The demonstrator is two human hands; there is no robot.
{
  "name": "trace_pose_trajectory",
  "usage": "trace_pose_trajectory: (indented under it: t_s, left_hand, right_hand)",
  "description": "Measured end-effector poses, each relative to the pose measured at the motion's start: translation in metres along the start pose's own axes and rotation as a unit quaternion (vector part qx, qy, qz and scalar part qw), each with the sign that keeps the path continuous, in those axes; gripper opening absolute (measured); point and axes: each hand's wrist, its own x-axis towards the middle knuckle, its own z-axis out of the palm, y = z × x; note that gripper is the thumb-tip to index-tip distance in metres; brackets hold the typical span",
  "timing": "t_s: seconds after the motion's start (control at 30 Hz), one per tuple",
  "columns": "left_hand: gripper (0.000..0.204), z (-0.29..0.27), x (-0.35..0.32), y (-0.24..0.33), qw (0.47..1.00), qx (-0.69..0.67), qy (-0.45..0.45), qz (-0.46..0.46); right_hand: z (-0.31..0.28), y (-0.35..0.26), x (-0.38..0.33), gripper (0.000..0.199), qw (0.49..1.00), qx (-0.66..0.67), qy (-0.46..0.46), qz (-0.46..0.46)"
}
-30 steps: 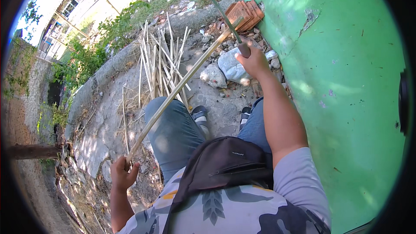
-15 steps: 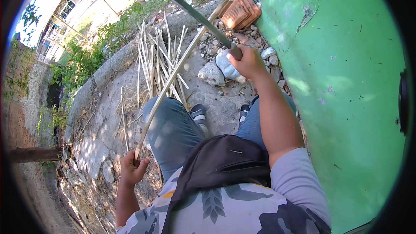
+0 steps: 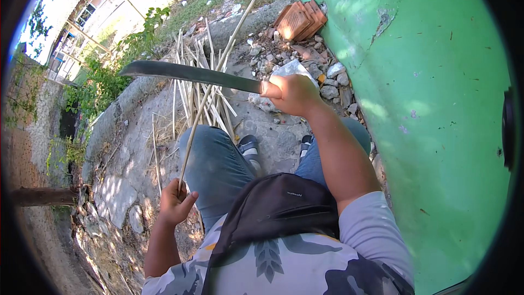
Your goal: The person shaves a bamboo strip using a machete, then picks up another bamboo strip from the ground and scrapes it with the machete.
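L hand [image 3: 176,203], at 7 o'clock, is clenched round the low end of a thin cane [image 3: 210,88] slanting up to 12. R hand [image 3: 293,93] grips a machete [image 3: 188,72], blade pointing to 9. Cuts are best angled away from knees & L fingers, w/ cane held taut.

Machete [image 3: 188,74] handle buried inside the right hand [image 3: 292,94], long cane [image 3: 218,71] running out past the top edge, its lower end swallowed by the left hand [image 3: 174,203], shoes [image 3: 250,147] half hidden behind the knees, black bag [image 3: 278,213] covering the lap.
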Motion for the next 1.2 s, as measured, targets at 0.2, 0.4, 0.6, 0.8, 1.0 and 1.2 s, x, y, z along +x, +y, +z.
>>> trace_pose_trajectory:
  t_s: [0.2, 0.4, 0.6, 0.8, 1.0, 1.2]
  left_hand:
    - [0.04, -0.01, -0.014, -0.002, 0.998, -0.034, -0.059, -0.007]
    - [0.041, -0.003, -0.002, 0.0, 0.999, 0.023, -0.039, 0.016]
    - [0.042, 0.004, 0.018, 0.016, 0.996, 0.048, -0.056, 0.058]
    - [0.047, -0.004, 0.001, 0.01, 0.996, -0.006, -0.084, -0.003]
    - [0.045, 0.009, 0.014, 0.026, 0.997, 0.035, -0.062, 0.014]
    - [0.039, 0.016, 0.021, 0.026, 0.998, 0.02, -0.051, 0.019]
  right_hand:
    - [-0.024, 0.021, 0.0, 0.026, 0.983, 0.081, 0.004, 0.165]
    - [-0.004, 0.005, 0.004, 0.029, 0.992, 0.077, -0.004, 0.098]
    - [-0.008, -0.017, -0.006, 0.027, 0.991, -0.048, -0.086, -0.092]
    - [-0.031, 0.028, 0.001, 0.027, 0.977, 0.095, 0.005, 0.189]
    - [-0.009, -0.005, -0.004, 0.027, 0.991, 0.08, -0.056, 0.096]
    - [-0.007, -0.012, -0.006, 0.024, 0.987, -0.04, -0.149, -0.039]
